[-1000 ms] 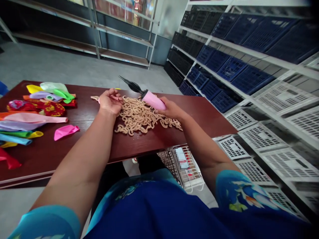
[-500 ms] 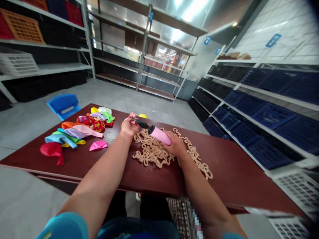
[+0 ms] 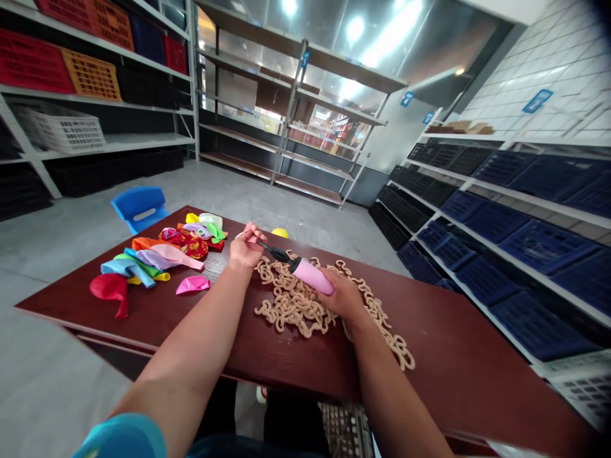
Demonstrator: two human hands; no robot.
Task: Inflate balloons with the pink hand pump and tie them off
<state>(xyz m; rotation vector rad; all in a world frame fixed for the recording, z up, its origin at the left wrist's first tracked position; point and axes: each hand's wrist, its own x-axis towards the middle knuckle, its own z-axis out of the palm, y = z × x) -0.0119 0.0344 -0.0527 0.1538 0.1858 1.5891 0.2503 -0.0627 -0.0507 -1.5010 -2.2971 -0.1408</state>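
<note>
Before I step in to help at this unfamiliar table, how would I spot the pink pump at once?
Find the dark red table, then the spread of tan curled pieces on it. Over them, the right hand grips the pink pump, its black end pointing toward the left hand. Its smooth, straight pink body sets it apart from the tan curls.

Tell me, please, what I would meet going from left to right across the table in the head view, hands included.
Limp red rubber balloon → limp bright-pink rubber balloon → left hand → pink cylindrical pump with a black tapered end → right hand.
</note>
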